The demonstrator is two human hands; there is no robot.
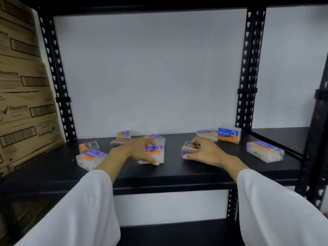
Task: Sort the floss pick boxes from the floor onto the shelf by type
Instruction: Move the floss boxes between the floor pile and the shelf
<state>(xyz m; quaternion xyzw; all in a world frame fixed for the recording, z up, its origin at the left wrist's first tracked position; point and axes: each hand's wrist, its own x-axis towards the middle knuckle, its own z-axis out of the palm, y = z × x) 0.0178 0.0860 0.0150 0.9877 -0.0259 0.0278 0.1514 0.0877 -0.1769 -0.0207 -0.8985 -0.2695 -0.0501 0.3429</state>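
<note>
We have both hands on the shelf (177,174): left hand (140,151) clamps a Smooth box (156,153), right hand (204,153), just beside, clamps a Charcoal box (190,148). Slide each toward its matching boxes.

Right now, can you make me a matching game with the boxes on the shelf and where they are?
Things:
1. Charcoal box
2. upright Round box
3. Smooth box with the purple label
4. Rexona cartons

Places:
A. under the left hand
B. stacked left of the shelf
C. under the right hand
D. standing at the back right

Pairs: 1-C, 2-D, 3-A, 4-B
</note>
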